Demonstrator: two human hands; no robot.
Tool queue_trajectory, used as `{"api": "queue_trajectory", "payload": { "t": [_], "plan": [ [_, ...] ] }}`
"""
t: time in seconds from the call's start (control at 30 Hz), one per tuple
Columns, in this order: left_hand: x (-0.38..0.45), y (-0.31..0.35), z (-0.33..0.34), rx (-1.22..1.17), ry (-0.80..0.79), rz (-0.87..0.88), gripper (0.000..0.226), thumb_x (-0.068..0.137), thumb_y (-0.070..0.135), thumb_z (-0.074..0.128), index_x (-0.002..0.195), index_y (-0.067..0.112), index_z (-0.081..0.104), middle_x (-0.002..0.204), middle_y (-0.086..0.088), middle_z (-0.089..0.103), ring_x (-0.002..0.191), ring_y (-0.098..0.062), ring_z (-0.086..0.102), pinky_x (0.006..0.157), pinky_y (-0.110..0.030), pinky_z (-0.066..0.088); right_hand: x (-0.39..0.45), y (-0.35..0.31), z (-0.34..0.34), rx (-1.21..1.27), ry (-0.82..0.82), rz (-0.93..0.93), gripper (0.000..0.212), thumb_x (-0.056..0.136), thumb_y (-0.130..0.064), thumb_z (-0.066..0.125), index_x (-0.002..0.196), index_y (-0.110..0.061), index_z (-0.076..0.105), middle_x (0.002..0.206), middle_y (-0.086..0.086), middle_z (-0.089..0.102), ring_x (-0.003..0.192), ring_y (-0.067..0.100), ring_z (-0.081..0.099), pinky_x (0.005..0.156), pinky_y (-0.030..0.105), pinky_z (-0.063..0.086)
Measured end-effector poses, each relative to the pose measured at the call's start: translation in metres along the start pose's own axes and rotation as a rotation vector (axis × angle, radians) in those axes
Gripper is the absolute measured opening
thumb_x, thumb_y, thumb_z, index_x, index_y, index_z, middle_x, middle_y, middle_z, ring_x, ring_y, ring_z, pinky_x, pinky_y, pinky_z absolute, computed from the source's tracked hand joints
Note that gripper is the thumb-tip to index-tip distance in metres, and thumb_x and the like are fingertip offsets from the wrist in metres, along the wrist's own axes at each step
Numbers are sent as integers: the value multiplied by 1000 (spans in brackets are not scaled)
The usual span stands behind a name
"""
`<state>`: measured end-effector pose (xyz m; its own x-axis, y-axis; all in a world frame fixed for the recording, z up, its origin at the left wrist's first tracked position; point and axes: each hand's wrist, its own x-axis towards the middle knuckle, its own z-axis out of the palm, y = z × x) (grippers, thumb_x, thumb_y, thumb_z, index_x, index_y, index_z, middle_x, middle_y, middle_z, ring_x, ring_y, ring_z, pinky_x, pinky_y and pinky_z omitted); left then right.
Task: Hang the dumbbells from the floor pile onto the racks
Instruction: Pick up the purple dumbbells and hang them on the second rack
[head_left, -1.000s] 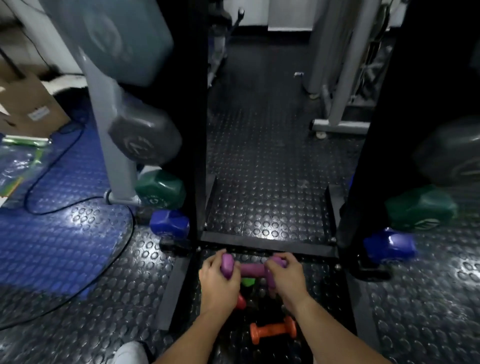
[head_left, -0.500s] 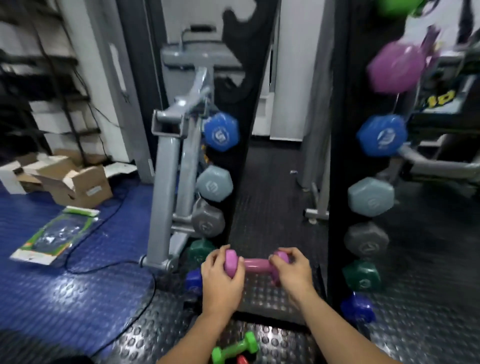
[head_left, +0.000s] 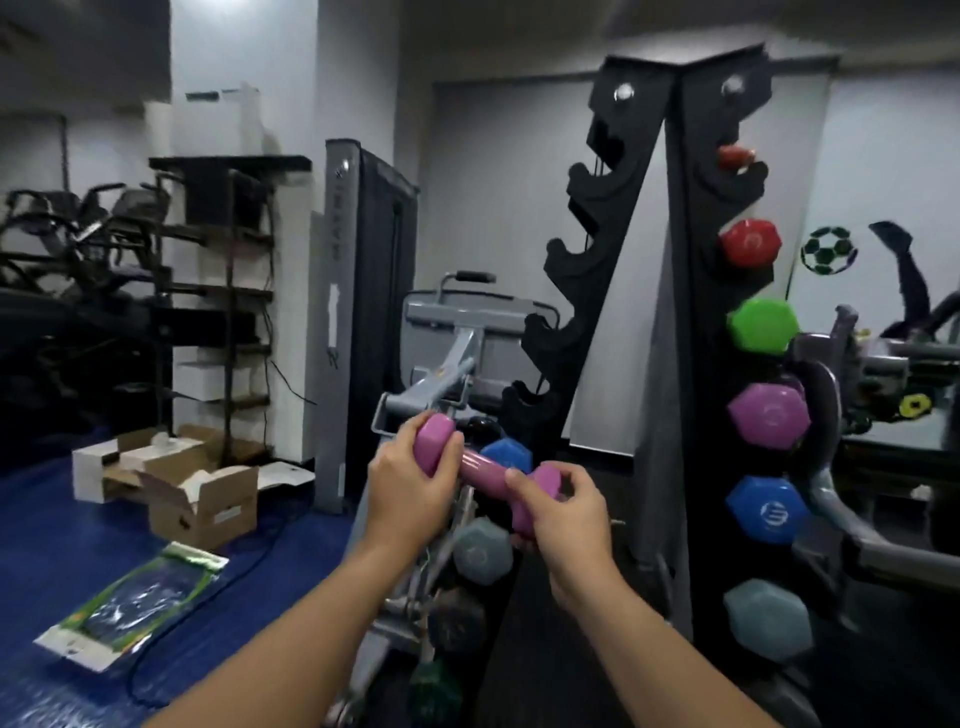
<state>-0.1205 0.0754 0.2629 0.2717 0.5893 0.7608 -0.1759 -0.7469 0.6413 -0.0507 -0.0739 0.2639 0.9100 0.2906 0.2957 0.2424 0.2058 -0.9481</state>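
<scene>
A person holds a pink dumbbell (head_left: 480, 470) in the air with both hands, tilted down to the right: the left hand (head_left: 410, 480) curls round its upper end, the right hand (head_left: 563, 512) grips the lower end. It hangs before the black rack (head_left: 691, 322), whose right column carries coloured dumbbells, among them a matching pink one (head_left: 768, 415). The left column's (head_left: 587, 312) upper hooks stand bare.

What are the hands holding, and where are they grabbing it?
A purple dumbbell. The left hand grips its left end and the right hand grips its right end, so the bar between them shows.
</scene>
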Motion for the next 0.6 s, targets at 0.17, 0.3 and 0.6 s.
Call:
{"api": "queue_trajectory", "payload": {
  "t": [0.17,0.3,0.6],
  "plan": [
    [89,7,6,-58,-68,-12,29,93,41,66,117,25,66,92,12,66,78,0,59,66,0,38,27,-44,34,79,-129,-32,47,78,-4,80,117,-15,57,100,10,66,66,17,68,69,47,64],
    [139,-1,36,-93,-100,-68,27,94,41,63,115,24,66,97,4,70,83,-11,63,69,-19,45,63,-57,48,58,-82,-81,52,67,-9,85,108,-26,59,108,8,64,81,25,74,68,42,64],
    [170,-15,113,-250,-230,-193,31,93,37,68,118,20,68,105,-1,70,95,-15,66,84,-32,57,111,-45,41,-209,26,-243,66,47,-52,96,94,-35,53,102,2,67,76,24,76,63,36,64]
  ]
}}
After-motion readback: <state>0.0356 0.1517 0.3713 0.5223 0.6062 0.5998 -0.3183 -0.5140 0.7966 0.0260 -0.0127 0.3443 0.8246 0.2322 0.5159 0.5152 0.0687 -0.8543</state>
